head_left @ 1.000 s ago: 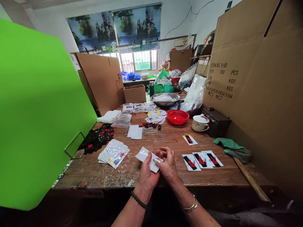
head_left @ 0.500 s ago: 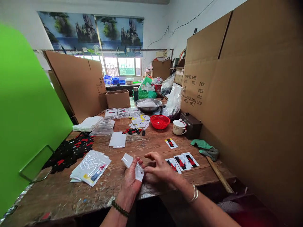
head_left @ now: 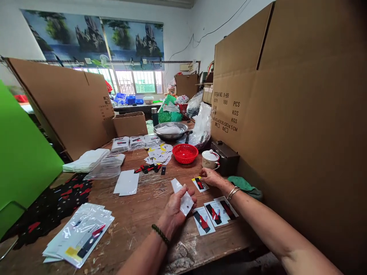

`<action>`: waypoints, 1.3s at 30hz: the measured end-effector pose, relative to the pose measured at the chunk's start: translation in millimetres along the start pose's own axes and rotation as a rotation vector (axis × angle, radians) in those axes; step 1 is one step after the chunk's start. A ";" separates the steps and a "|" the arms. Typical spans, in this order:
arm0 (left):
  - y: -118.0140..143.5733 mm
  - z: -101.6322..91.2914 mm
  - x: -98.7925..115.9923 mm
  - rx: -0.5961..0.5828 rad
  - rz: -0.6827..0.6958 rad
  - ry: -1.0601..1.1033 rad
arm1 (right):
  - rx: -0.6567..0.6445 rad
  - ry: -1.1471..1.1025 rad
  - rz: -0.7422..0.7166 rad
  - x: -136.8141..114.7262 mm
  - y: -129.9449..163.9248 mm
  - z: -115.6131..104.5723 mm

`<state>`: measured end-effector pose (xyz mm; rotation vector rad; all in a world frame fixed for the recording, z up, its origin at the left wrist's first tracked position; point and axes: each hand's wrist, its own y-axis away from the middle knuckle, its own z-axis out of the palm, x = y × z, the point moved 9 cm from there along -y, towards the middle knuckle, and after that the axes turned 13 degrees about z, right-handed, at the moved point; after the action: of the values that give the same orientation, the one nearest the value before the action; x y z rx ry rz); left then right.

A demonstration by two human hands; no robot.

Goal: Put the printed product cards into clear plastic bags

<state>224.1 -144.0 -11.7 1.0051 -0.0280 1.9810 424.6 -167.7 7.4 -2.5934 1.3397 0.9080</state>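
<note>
**Clear plastic bag in the left hand, right hand out at a card**

Head view. Half a second ago both hands were together near the table edge, at the small bag. Now the right hand (head_left: 210,177) has gone forward and to the right, and its fingertips rest on a printed card (head_left: 200,183) lying alone on the wooden table (head_left: 137,217). This hand is flat and half open; it presses the card but has not lifted it. The left hand (head_left: 174,210) has stayed near the front edge, with the fingers curled around a clear plastic bag (head_left: 182,196), which stands up tilted out of the palm, above the table.

The bag is thin, glossy and rectangular. The card is white paper with a black and red piece and a yellow corner. Three cards of the same kind (head_left: 214,214) lie side by side just beside the left hand, near the front edge. The tabletop is rough, scratched wood.

A red basket (head_left: 185,153) and a white cup with lid (head_left: 210,159) stand behind the card, near it. A stack of filled bags (head_left: 78,238) lies well apart at the left. A tall cardboard wall (head_left: 286,114) closes the right side; between the hands the wood is free.
</note>
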 end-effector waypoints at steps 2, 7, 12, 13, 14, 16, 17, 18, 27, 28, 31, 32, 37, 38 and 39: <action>-14.3 8.7 -8.7 -0.004 -0.026 -0.004 | -0.029 0.029 -0.010 -3.0 -6.9 2.6; -42.9 16.2 -20.6 0.017 -0.026 -0.026 | -0.064 0.081 0.012 -3.1 -22.1 8.9; -54.7 15.9 -28.2 -0.004 -0.044 -0.037 | -0.030 0.093 0.004 -1.1 -27.3 10.7; -55.4 15.1 -28.7 -0.004 -0.045 -0.044 | -0.024 0.091 -0.002 -1.3 -27.0 10.3; -55.7 14.0 -28.9 0.002 -0.044 -0.052 | -0.023 0.091 -0.006 -1.5 -26.6 10.3; -55.9 11.4 -28.7 0.026 -0.039 -0.066 | -0.034 0.094 -0.007 -1.9 -26.1 11.3; -55.9 10.6 -28.6 0.033 -0.039 -0.071 | -0.040 0.098 -0.003 -2.0 -26.0 11.9; -56.0 10.5 -28.8 0.033 -0.041 -0.073 | -0.043 0.102 0.002 -2.0 -26.1 12.4; -60.4 10.1 -34.9 -0.004 -0.075 -0.029 | -0.030 0.027 0.019 -1.7 -15.0 14.5; -60.9 10.0 -35.5 -0.003 -0.075 -0.030 | -0.035 0.011 0.031 -1.5 -13.0 15.0; -60.6 10.3 -36.8 0.007 -0.078 -0.034 | -0.038 -0.029 0.081 -1.5 -8.5 15.4; -59.4 10.1 -36.4 0.009 -0.082 -0.037 | -0.041 -0.044 0.098 -2.1 -7.1 15.6; -40.3 -4.9 -11.5 0.056 -0.025 0.076 | -0.122 -0.194 0.091 -15.9 14.1 20.7; -32.9 -12.0 -1.6 0.075 0.001 0.123 | -0.155 -0.279 0.064 -21.7 23.5 22.8; -24.3 -20.2 9.2 0.092 0.030 0.166 | -0.200 -0.385 0.034 -28.4 35.0 25.8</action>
<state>226.1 -115.2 -27.5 0.8990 0.1417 2.1027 373.2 -160.2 8.1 -2.3586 1.2418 1.5224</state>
